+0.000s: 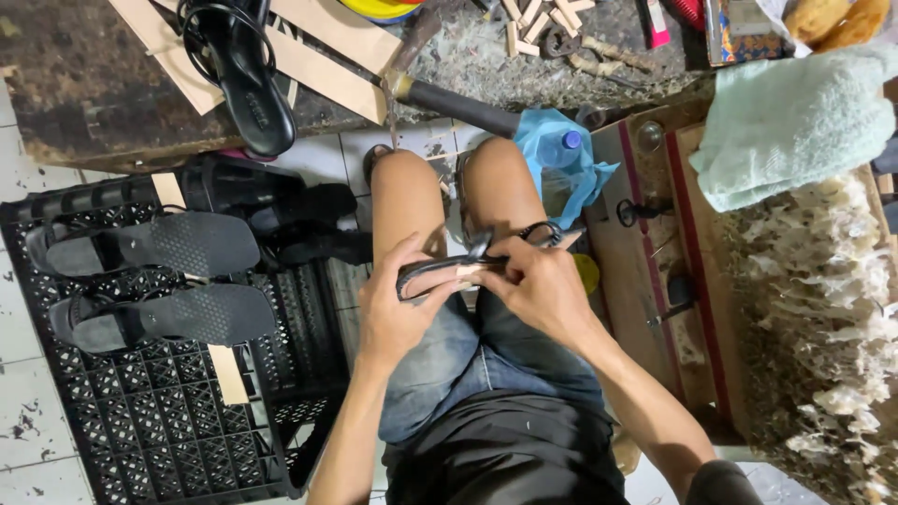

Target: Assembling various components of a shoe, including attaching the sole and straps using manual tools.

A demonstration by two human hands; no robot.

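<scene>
black leather, thin and strappy: a black sandal (468, 266) lies across the person's bare knees at the middle of the scene, sole edge turned up. left hand (398, 304) clasps its near left end, fingers curled round the sole. right hand (538, 285) pinches the right part, thumb and fingers closed on the sole where the thin straps (538, 232) loop out toward the far side. both hands touch the sandal and sit close together above denim shorts (449, 365).

to the left, on the tiled floor, a black plastic crate (159, 421) with a lattice wall carries two more black sandals (154, 245), soles up, one beside the other. a pale card strip (227, 372) lies on the crate just near of them. far left, a dark worn surface (84, 84) bears another black sandal (248, 79), lying over pale card strips (323, 65).

between the knees and the far surface a blue plastic bag (561, 159) holds a clear bottle with a blue cap (572, 139). far right, a small rectangular box with a colourful printed face (739, 37) stands at the top edge, with a narrow pink packet (655, 23) just left of it. a pale green towel (795, 122) is draped at the right, above a heap of whitish scraps (832, 299). a wooden box (655, 281) sits right of the knees.
</scene>
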